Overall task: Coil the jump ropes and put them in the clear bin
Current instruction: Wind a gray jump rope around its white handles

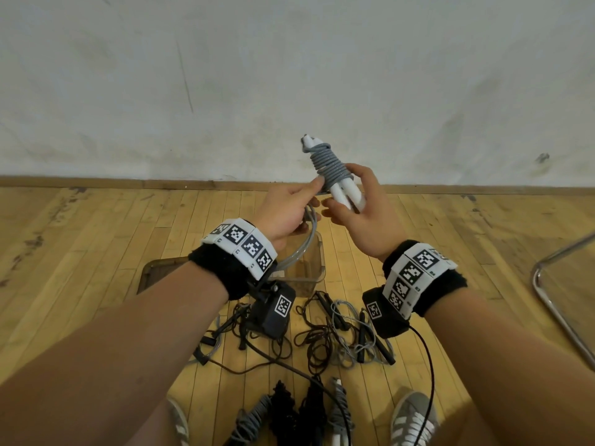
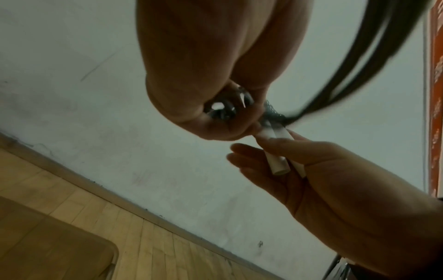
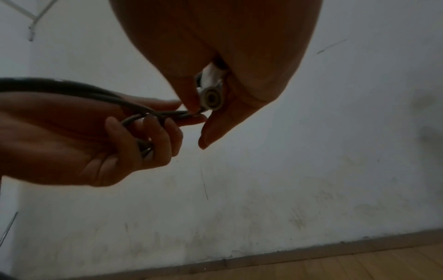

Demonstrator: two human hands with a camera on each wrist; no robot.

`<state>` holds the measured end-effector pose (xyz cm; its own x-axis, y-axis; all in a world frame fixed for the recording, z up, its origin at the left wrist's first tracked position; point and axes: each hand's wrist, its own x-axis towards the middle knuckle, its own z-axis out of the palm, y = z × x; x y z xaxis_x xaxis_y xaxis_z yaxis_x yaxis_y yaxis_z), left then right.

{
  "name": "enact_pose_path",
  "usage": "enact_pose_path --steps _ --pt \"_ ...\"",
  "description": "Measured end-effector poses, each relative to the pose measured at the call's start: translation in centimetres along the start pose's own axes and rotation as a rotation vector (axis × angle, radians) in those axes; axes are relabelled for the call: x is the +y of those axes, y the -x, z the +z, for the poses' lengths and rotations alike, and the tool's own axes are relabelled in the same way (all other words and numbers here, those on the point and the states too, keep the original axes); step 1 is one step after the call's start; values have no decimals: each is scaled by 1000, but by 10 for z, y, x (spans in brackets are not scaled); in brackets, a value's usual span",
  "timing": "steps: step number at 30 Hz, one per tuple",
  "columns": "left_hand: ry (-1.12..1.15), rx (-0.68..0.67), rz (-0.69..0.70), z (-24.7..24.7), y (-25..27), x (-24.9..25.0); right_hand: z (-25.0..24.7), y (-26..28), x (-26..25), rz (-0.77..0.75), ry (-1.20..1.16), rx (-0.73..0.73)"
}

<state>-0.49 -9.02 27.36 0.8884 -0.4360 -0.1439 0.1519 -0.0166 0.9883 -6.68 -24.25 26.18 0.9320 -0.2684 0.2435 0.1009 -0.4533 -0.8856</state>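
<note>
Above the bin (image 1: 317, 252), at chest height before the wall (image 1: 289, 75), we hold the grey rope (image 1: 328, 165), most of it already wound in tight turns round its two white handles (image 1: 347, 193). To finish this step well, we judge that the last turns should lie snug beside the earlier ones, each pulled taut before the next, and the tail loop tucked under a turn so the bundle does not spring open when it drops into the bin. The risk, as we see it, is slack: the handles splay a little at their lower ends, and a loose wrap could slide off them.

Our right hand (image 1: 357, 207) is palm-up, fingers curled under the handles and thumb pressed on the coil, so the bundle tilts up and away from us. Our left hand (image 1: 286, 210) meets it from the left, thumb and forefinger pinching the rope just where it leaves the coil, the other fingers curled round the free loop (image 1: 309, 233) that hangs toward the bin.

More ropes (image 1: 338, 329) lie tangled on the floor (image 1: 96, 236) near our shoes (image 1: 413, 420), some already bundled.
</note>
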Motion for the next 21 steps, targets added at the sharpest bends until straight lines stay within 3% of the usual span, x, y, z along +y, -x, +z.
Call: enact_pose_path --steps 3,8,15,21 --pt "-71 -69 17 -1 3 -2 -8 -5 -1 70 -113 64" --pt "-87 -59 27 1 2 -3 -12 -3 -1 39 4 44" --pt "172 -125 -92 2 4 -4 -10 -1 -4 30 147 -49" --pt "135 -110 -141 2 3 -2 -10 2 -4 1 151 -74"
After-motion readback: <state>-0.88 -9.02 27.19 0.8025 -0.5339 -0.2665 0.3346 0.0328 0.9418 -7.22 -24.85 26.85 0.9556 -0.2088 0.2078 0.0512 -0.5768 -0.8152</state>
